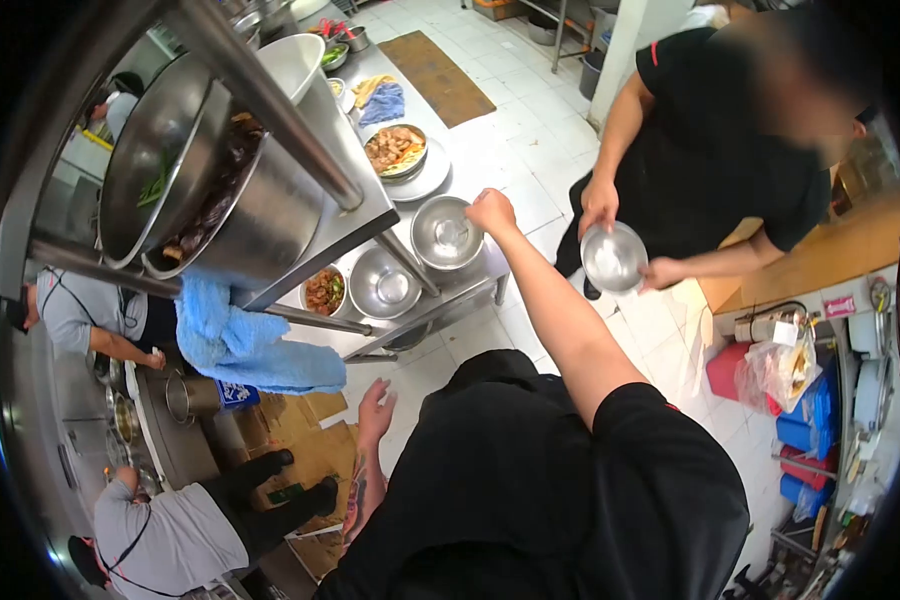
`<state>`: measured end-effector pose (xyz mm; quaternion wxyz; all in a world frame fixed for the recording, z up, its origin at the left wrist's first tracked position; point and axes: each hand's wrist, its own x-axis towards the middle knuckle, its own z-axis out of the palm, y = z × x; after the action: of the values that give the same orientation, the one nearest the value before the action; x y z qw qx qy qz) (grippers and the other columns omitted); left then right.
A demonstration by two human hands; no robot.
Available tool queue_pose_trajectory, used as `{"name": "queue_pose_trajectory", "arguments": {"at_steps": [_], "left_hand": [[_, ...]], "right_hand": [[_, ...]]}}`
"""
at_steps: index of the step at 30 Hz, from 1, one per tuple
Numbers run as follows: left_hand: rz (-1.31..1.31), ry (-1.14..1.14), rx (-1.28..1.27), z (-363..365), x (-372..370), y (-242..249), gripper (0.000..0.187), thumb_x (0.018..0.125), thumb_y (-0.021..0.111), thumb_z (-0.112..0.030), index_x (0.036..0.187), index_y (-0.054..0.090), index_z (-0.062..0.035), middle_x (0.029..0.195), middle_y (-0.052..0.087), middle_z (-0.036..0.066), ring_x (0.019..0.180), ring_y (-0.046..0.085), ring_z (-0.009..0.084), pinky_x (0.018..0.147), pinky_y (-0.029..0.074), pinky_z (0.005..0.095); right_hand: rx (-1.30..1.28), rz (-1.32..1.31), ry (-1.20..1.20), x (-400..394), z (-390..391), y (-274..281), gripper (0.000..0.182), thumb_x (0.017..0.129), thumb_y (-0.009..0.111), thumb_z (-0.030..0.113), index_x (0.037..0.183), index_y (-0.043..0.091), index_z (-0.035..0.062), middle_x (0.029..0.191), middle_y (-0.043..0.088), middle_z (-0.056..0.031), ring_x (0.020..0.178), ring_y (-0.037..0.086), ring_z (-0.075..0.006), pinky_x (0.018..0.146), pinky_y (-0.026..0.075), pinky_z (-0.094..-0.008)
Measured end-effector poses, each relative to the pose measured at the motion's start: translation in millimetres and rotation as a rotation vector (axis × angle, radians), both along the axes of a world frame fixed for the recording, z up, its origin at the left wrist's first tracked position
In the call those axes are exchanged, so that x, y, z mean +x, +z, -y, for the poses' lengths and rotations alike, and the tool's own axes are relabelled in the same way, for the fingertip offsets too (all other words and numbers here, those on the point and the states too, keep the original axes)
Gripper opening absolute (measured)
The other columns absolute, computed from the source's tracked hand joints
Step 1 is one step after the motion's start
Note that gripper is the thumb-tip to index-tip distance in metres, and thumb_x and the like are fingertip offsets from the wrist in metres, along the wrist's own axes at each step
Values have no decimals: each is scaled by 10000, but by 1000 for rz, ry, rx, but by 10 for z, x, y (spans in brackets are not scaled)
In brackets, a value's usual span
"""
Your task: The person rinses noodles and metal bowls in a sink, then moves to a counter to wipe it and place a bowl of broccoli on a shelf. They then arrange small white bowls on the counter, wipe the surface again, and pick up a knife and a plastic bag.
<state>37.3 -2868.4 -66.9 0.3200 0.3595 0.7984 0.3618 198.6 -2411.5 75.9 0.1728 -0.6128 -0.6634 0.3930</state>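
steel bowl touched by right hand; left hand open.

Head camera, high, facing steeply down; wide fisheye.

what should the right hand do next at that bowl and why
Probably lower the right hand a little and grip the rim of the empty steel bowl. The hand sits closed at the bowl's far edge, though a firm grip is hard to confirm. The left hand hangs open and empty, and a co-worker opposite already holds a similar bowl.
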Motion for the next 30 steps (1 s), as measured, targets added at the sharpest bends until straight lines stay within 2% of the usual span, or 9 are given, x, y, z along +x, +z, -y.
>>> {"name": "queue_pose_trajectory", "arguments": {"at_steps": [5,11,13,16,22,24,25,28,30], "left_hand": [[134,-90,-5,-297,110,279,356,938,641,-194,1265,614,-57,1297,616,135,1105,639,256,882,523,329],[414,-157,164,-1037,790,989,436,987,582,-220,1386,501,-63,1262,618,113,1049,635,209,892,513,336],[755,-15,270,-1348,1059,1463,478,989,574,-217,1406,432,-30,1288,593,128,1029,642,198,833,554,331],[1008,179,192,-1543,1248,1140,504,990,574,-248,1412,399,-35,1276,579,129,1017,644,205,755,578,346],[710,816,204,-1009,1655,564,427,874,558,-75,1290,507,5,1108,646,135,904,678,234,638,597,343],[489,906,263,-1038,1842,1085,422,871,556,-73,1283,510,9,1100,646,142,893,678,233,641,600,345],[266,950,318,-1102,1907,1264,418,869,555,-72,1276,513,13,1091,646,149,883,679,232,643,604,347],[422,841,316,-1419,2152,970,422,863,549,-65,1275,511,16,1100,638,157,884,676,233,647,604,345],[516,724,289,-1830,2404,646,439,872,543,-55,1303,497,13,1150,625,158,911,673,247,676,601,348]], "right_hand": [[-263,-491,144,378,54,-29,205,765,699,95,825,513,32,771,619,-106,608,659,-156,504,567,-303],[-437,-834,199,1171,560,89,157,814,647,30,847,494,51,804,556,-51,584,629,-164,545,581,-326],[-565,-819,320,1326,670,10,159,824,647,26,849,494,65,817,561,-41,609,636,-158,574,588,-322],[-753,-770,494,1405,805,-73,169,838,652,23,855,495,82,793,572,-25,644,647,-145,605,598,-315],[-882,-508,961,1563,597,-242,146,944,649,168,983,581,44,902,632,-51,753,676,-142,671,586,-292],[-764,-292,1125,1798,343,-521,205,966,633,222,1021,622,24,935,657,-49,777,675,-133,693,574,-267],[-756,-267,1089,1878,248,-572,252,963,635,244,1064,614,15,954,654,-73,786,677,-146,702,576,-280],[-829,-335,964,2082,128,-336,404,974,613,291,1222,545,-21,1016,647,-115,838,682,-193,726,586,-322],[-1257,-672,719,2172,113,-120,499,986,593,294,1316,452,-52,1068,637,-141,898,681,-241,757,594,-367]]}}
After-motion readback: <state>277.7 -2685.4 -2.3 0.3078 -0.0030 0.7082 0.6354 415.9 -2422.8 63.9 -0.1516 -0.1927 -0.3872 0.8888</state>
